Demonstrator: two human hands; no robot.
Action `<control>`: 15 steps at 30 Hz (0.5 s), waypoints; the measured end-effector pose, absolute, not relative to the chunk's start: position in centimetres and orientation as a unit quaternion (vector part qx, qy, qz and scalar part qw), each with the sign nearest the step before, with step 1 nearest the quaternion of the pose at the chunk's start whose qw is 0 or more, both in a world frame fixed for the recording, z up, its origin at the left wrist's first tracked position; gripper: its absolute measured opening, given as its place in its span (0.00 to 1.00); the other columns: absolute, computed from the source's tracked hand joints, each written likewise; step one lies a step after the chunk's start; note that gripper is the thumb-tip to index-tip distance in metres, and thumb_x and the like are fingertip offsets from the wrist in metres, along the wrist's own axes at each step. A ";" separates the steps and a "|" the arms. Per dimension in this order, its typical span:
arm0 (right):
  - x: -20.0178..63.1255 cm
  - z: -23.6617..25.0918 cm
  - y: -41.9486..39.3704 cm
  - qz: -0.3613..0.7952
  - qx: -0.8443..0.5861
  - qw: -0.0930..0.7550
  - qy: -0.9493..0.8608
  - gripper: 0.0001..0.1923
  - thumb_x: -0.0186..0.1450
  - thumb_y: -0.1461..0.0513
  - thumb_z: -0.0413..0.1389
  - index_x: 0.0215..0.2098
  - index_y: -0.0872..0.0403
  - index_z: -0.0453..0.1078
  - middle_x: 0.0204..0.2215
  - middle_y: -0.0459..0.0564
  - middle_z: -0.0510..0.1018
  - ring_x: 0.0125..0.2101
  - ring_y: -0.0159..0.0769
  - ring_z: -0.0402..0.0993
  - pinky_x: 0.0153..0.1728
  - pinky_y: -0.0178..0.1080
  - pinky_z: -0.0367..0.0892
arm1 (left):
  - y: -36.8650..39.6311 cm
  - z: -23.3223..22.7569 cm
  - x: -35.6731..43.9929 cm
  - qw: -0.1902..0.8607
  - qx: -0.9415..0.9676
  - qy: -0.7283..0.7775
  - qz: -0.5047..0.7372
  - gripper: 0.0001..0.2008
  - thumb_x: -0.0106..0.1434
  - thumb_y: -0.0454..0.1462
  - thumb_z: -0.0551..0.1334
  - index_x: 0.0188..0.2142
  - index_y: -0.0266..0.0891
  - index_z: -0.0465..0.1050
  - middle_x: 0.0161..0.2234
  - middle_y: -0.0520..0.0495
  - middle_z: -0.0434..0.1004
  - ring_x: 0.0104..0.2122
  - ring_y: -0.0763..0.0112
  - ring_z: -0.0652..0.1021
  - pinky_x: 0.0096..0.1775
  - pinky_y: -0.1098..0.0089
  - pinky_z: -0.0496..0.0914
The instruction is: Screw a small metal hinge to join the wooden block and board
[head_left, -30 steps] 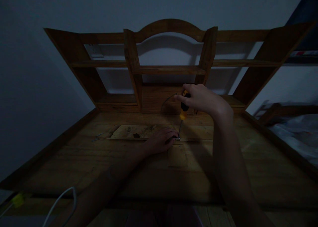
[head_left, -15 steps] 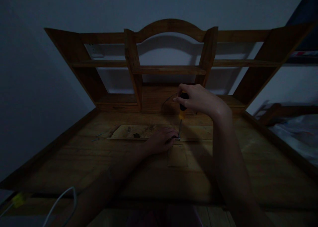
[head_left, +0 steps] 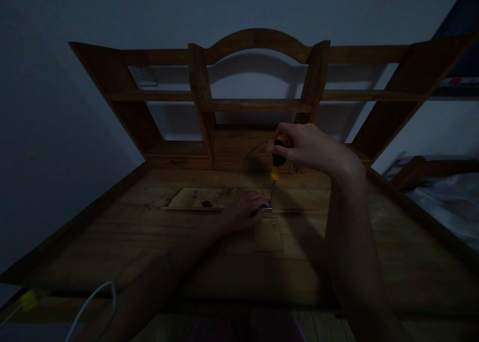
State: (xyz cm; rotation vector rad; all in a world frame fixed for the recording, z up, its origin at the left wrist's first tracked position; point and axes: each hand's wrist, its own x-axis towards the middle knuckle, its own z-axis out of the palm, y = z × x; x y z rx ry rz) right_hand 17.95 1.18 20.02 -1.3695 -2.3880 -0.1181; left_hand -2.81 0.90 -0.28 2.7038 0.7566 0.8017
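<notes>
The right hand [head_left: 312, 147] is closed around the stiff, light screwdriver [head_left: 277, 162] at its yellow-black handle, the surest hold, while the left hand [head_left: 245, 211] pinches the small metal bracket [head_left: 267, 209] on the wooden board [head_left: 209, 198].

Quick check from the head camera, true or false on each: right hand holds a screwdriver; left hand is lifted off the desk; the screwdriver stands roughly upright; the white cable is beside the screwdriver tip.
1. The right hand grips the screwdriver by its handle. True.
2. The left hand is lifted off the desk. False: it rests on it, by the tip.
3. The screwdriver stands roughly upright. True.
4. The white cable lies beside the tip. False: it lies at the near left edge.
</notes>
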 end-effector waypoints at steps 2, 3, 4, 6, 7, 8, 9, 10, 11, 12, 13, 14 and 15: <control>18.1 19.9 1.3 -0.057 -0.494 0.195 -0.845 0.14 0.69 0.51 0.56 0.42 0.53 0.72 0.38 0.53 0.81 0.37 0.43 0.76 0.34 0.40 0.62 | 0.9 -0.3 -2.8 0.111 0.920 0.257 0.273 0.10 0.72 0.33 0.54 0.50 0.41 0.70 0.50 0.44 0.78 0.51 0.64 0.77 0.55 0.62 0.72; 18.1 19.9 1.3 -0.062 -0.496 0.196 -0.844 0.15 0.69 0.50 0.56 0.41 0.53 0.73 0.37 0.53 0.81 0.37 0.43 0.76 0.34 0.41 0.62 | 0.9 -0.3 -2.8 0.110 0.920 0.259 0.272 0.10 0.72 0.33 0.54 0.49 0.41 0.70 0.49 0.44 0.78 0.51 0.64 0.77 0.54 0.62 0.72; 18.1 19.8 1.3 -0.064 -0.497 0.197 -0.843 0.16 0.69 0.49 0.56 0.41 0.54 0.73 0.37 0.53 0.81 0.36 0.44 0.75 0.34 0.41 0.61 | 0.9 -0.3 -2.8 0.107 0.920 0.261 0.271 0.10 0.72 0.33 0.54 0.49 0.41 0.70 0.49 0.45 0.78 0.51 0.64 0.78 0.54 0.61 0.73; 18.0 19.7 1.4 -0.061 -0.491 0.204 -0.845 0.17 0.69 0.48 0.56 0.41 0.54 0.73 0.37 0.53 0.81 0.37 0.44 0.76 0.35 0.41 0.62 | 0.8 -0.3 -2.8 0.102 0.921 0.264 0.269 0.10 0.72 0.34 0.55 0.50 0.42 0.71 0.50 0.45 0.78 0.51 0.64 0.78 0.54 0.61 0.73; 17.9 19.7 1.3 -0.054 -0.485 0.208 -0.848 0.17 0.69 0.48 0.55 0.41 0.53 0.73 0.38 0.53 0.81 0.37 0.44 0.76 0.36 0.41 0.63 | 0.8 -0.3 -2.9 0.100 0.921 0.264 0.269 0.10 0.72 0.34 0.55 0.50 0.41 0.71 0.50 0.44 0.78 0.51 0.64 0.78 0.55 0.61 0.72; 17.8 19.7 1.3 -0.046 -0.477 0.212 -0.852 0.16 0.69 0.50 0.55 0.42 0.53 0.74 0.38 0.53 0.81 0.38 0.44 0.76 0.37 0.41 0.63 | 0.8 -0.3 -2.9 0.098 0.921 0.262 0.271 0.10 0.72 0.34 0.55 0.50 0.41 0.71 0.50 0.44 0.78 0.51 0.63 0.77 0.55 0.60 0.72; 17.7 19.7 1.3 -0.038 -0.470 0.214 -0.855 0.14 0.69 0.51 0.55 0.42 0.52 0.74 0.39 0.53 0.82 0.38 0.44 0.76 0.38 0.41 0.64 | 0.9 -0.4 -2.8 0.098 0.921 0.260 0.274 0.10 0.72 0.34 0.55 0.50 0.41 0.71 0.50 0.44 0.78 0.51 0.63 0.77 0.55 0.60 0.72; 17.5 19.7 1.3 -0.032 -0.467 0.215 -0.857 0.13 0.69 0.53 0.55 0.42 0.52 0.74 0.39 0.53 0.82 0.39 0.45 0.76 0.38 0.41 0.64 | 0.9 -0.4 -2.8 0.098 0.921 0.257 0.276 0.10 0.72 0.34 0.55 0.50 0.41 0.71 0.50 0.44 0.78 0.51 0.63 0.78 0.55 0.60 0.72; 17.5 19.7 1.2 -0.028 -0.467 0.214 -0.858 0.11 0.69 0.55 0.55 0.42 0.52 0.74 0.39 0.52 0.82 0.39 0.45 0.76 0.38 0.41 0.64 | 0.9 -0.4 -2.8 0.100 0.921 0.255 0.279 0.10 0.72 0.33 0.54 0.50 0.41 0.71 0.50 0.44 0.79 0.51 0.63 0.78 0.55 0.60 0.73; 17.4 19.7 1.2 -0.028 -0.468 0.212 -0.857 0.11 0.68 0.56 0.54 0.42 0.51 0.75 0.39 0.52 0.82 0.38 0.45 0.76 0.38 0.42 0.64 | 0.9 -0.4 -2.8 0.102 0.921 0.253 0.280 0.10 0.72 0.33 0.54 0.50 0.41 0.71 0.50 0.44 0.78 0.51 0.63 0.78 0.55 0.60 0.73; 17.4 19.8 1.2 -0.029 -0.470 0.210 -0.857 0.10 0.68 0.57 0.54 0.42 0.51 0.75 0.38 0.52 0.82 0.38 0.45 0.76 0.38 0.42 0.64 | 0.9 -0.4 -2.8 0.103 0.920 0.254 0.279 0.10 0.72 0.33 0.54 0.49 0.41 0.71 0.50 0.44 0.78 0.51 0.64 0.78 0.55 0.61 0.73; 17.4 19.8 1.1 -0.031 -0.471 0.209 -0.856 0.10 0.68 0.57 0.54 0.43 0.52 0.75 0.38 0.52 0.82 0.37 0.44 0.76 0.37 0.41 0.64 | 0.9 -0.4 -2.7 0.102 0.921 0.254 0.278 0.10 0.72 0.33 0.54 0.49 0.41 0.71 0.50 0.44 0.78 0.51 0.64 0.78 0.55 0.61 0.73; 17.4 19.8 1.1 -0.033 -0.471 0.208 -0.857 0.11 0.68 0.57 0.54 0.43 0.52 0.74 0.38 0.52 0.82 0.37 0.44 0.76 0.37 0.41 0.64 | 0.8 -0.3 -2.7 0.099 0.921 0.256 0.275 0.10 0.72 0.32 0.54 0.49 0.40 0.71 0.50 0.44 0.78 0.52 0.64 0.77 0.55 0.62 0.72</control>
